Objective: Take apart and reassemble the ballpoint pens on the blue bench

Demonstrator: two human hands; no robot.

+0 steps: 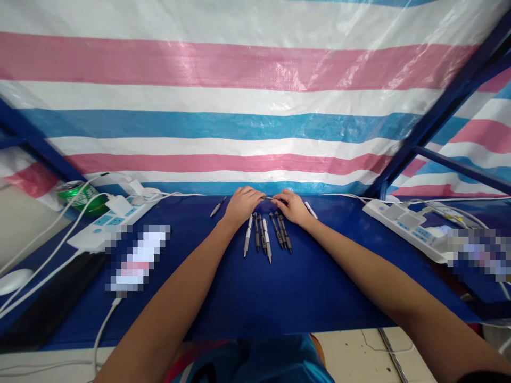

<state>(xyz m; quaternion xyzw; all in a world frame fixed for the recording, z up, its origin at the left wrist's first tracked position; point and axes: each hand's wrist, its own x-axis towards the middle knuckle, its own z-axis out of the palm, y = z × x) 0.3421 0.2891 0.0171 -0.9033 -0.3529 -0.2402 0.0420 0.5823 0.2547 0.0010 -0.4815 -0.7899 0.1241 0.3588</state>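
My left hand [242, 204] and my right hand [293, 206] meet at the far side of the blue table [255, 298], fingers curled, both pinching one thin pen [270, 199] held crosswise between them. Just below the hands, several pens [266, 236] in grey, black and white lie side by side in a row. A lone dark pen [217, 207] rests left of my left hand. Another white pen [311, 210] pokes out to the right of my right hand.
A white power strip [114, 219] with plugs and cables lies at the left, near a green can [79, 194]. A second power strip [407, 226] sits at the right. A striped tarp [255, 96] hangs behind the table, framed by blue bars.
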